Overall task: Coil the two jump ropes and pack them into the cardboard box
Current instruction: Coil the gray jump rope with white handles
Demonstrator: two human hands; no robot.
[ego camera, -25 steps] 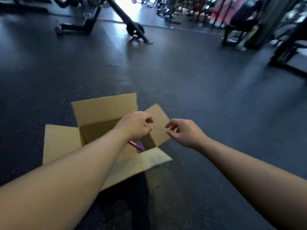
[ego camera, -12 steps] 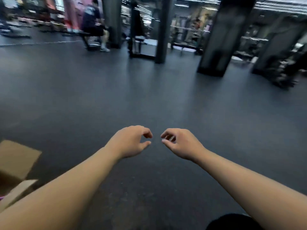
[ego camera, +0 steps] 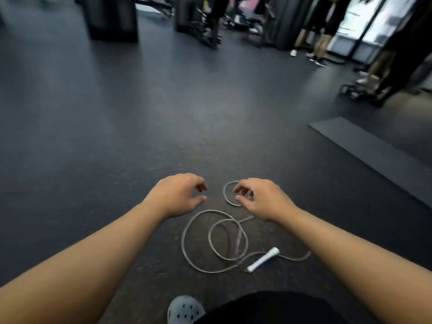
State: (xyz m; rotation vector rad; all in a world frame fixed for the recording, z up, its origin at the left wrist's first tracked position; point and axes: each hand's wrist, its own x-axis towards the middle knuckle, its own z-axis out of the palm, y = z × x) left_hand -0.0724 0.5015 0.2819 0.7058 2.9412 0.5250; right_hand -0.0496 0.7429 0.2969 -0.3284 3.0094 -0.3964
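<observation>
Head view looks down at a grey jump rope (ego camera: 216, 242) lying in loose loops on the dark floor (ego camera: 140, 136), its white handle (ego camera: 263, 259) nearest. Left hand (ego camera: 178, 195) and right hand (ego camera: 261, 198) hover above it, fingers loosely curled, empty.

Premises: a gym. Dark rubber floor (ego camera: 140, 127), exercise mat (ego camera: 378, 148) at right, weight machines (ego camera: 201, 26) along the far side, jump rope (ego camera: 217, 242) on floor.
</observation>
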